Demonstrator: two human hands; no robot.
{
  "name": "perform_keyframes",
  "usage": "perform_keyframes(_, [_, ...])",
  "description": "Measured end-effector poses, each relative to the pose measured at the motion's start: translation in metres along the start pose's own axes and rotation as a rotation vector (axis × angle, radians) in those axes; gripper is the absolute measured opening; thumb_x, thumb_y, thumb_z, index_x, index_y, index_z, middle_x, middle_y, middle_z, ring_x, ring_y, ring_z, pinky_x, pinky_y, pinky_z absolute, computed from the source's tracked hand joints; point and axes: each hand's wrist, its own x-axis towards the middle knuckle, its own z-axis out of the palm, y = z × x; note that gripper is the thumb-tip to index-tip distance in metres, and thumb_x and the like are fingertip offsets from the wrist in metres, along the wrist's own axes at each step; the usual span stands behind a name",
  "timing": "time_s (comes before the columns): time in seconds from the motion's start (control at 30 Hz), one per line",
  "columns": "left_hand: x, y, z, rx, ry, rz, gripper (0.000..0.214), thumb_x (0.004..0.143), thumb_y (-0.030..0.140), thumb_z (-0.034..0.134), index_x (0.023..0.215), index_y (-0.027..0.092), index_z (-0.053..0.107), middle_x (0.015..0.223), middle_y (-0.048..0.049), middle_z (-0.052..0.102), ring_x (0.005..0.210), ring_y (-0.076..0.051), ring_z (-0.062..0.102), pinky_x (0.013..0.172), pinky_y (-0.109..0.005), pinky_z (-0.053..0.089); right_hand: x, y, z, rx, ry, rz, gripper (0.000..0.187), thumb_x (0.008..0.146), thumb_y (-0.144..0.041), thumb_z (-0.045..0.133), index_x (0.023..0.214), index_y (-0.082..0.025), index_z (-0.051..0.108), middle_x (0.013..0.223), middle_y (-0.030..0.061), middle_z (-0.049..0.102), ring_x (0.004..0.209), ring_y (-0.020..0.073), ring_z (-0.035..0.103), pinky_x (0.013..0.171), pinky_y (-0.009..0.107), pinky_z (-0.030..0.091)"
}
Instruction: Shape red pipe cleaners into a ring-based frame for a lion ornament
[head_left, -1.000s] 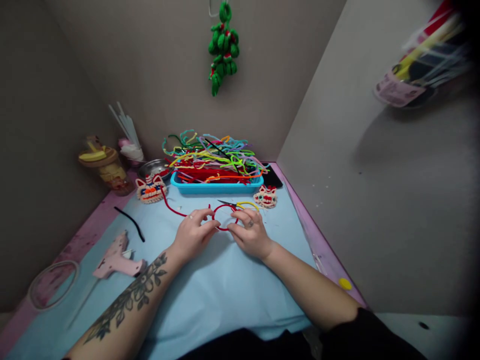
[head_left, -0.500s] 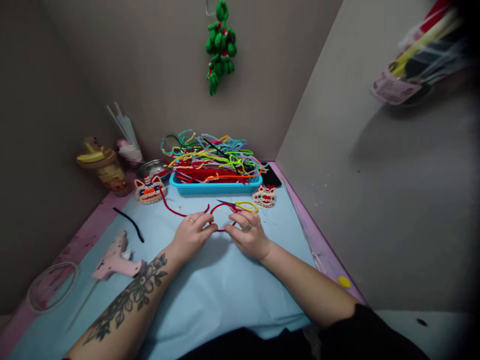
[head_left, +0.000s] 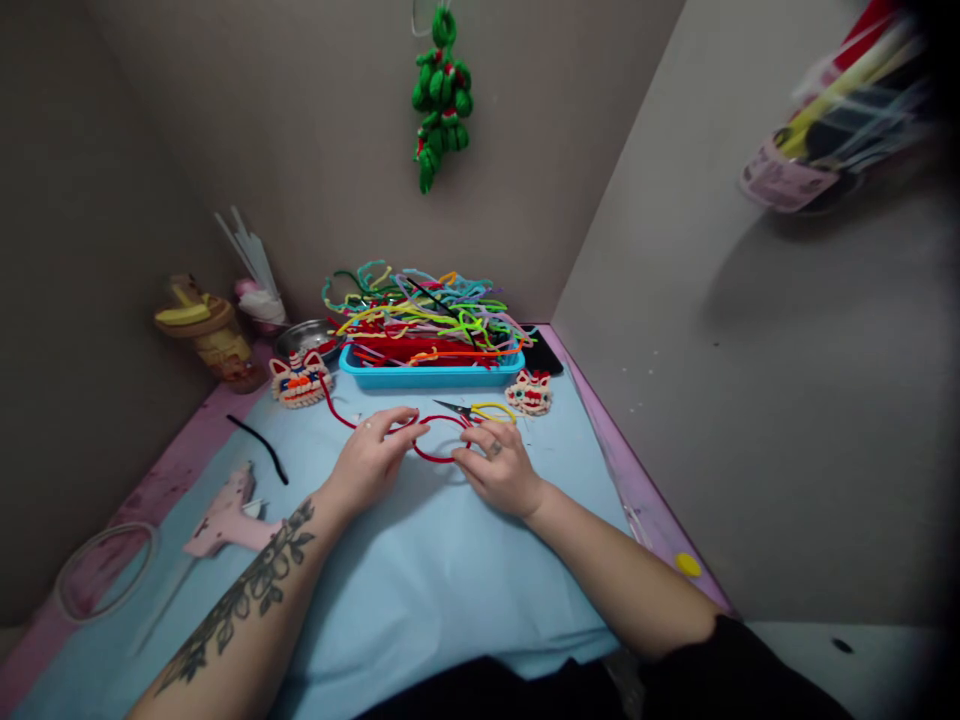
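Both hands pinch a red pipe cleaner [head_left: 439, 440] bent into a loop on the blue table cover [head_left: 442, 580]: left hand [head_left: 371, 462] at the loop's left side, right hand [head_left: 499, 468] at its right. Scissors [head_left: 480, 410] lie just behind; a blue tray [head_left: 431, 376] of pipe cleaners stands beyond.

Where the red pipe cleaner [head_left: 439, 455] passes under the left hand [head_left: 371, 462] and the right hand [head_left: 499, 468], the fingers cover it, so the grip itself cannot be made out. The bundle at the upper right [head_left: 840, 110] is blurred and cut off by the picture's edge; it may be packaged craft sticks. The tangle in the blue tray [head_left: 431, 378] hides the tray's inside. The jar [head_left: 206, 340] at the left is too dim to read its contents. The ring of tape [head_left: 105, 570] is faint against the table [head_left: 450, 590].
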Motion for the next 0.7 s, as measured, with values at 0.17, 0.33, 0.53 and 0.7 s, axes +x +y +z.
perform_keyframes(0.17, [0.001, -0.011, -0.003, 0.041, -0.292, -0.327, 0.03, 0.088, 0.015, 0.04, 0.106, 0.018, 0.064, 0.103, -0.0088, 0.065, 0.096, -0.021, 0.059, 0.084, -0.034, 0.047, 0.004, 0.001, 0.004, 0.304, -0.214, 0.077, 0.018, 0.084, -0.033, 0.06, 0.093, -0.02, 0.068, 0.094, 0.0068, 0.066, 0.092, 0.0218, 0.053, 0.083, 0.039, 0.042])
perform_keyframes(0.33, [0.002, -0.009, -0.013, -0.11, -0.469, -0.248, 0.032, 0.08, 0.007, 0.043, 0.092, 0.02, 0.07, 0.096, -0.0055, 0.067, 0.091, -0.018, 0.06, 0.082, -0.029, 0.046, 0.005, 0.023, 0.006, 0.374, -0.198, 0.271, 0.021, 0.085, -0.014, 0.052, 0.094, -0.022, 0.069, 0.094, 0.0075, 0.066, 0.093, 0.0218, 0.052, 0.084, 0.039, 0.043])
perform_keyframes(0.53, [0.001, -0.009, -0.011, -0.217, -0.624, -0.035, 0.038, 0.075, 0.002, 0.044, 0.093, 0.021, 0.072, 0.099, -0.0053, 0.071, 0.092, -0.018, 0.063, 0.09, -0.031, 0.042, 0.006, 0.011, 0.021, 0.341, -0.504, 0.067, 0.031, 0.081, -0.011, 0.053, 0.104, -0.024, 0.068, 0.112, 0.0052, 0.065, 0.104, 0.0244, 0.047, 0.089, 0.042, 0.039])
perform_keyframes(0.7, [-0.003, -0.021, -0.01, -0.207, -0.679, -0.07, 0.039, 0.072, -0.001, 0.041, 0.084, 0.018, 0.073, 0.092, -0.0058, 0.074, 0.091, -0.018, 0.065, 0.09, -0.031, 0.043, 0.005, 0.01, 0.022, 0.288, -0.538, 0.108, 0.03, 0.082, -0.009, 0.052, 0.101, -0.023, 0.069, 0.106, 0.0049, 0.068, 0.103, 0.0246, 0.047, 0.089, 0.043, 0.038])
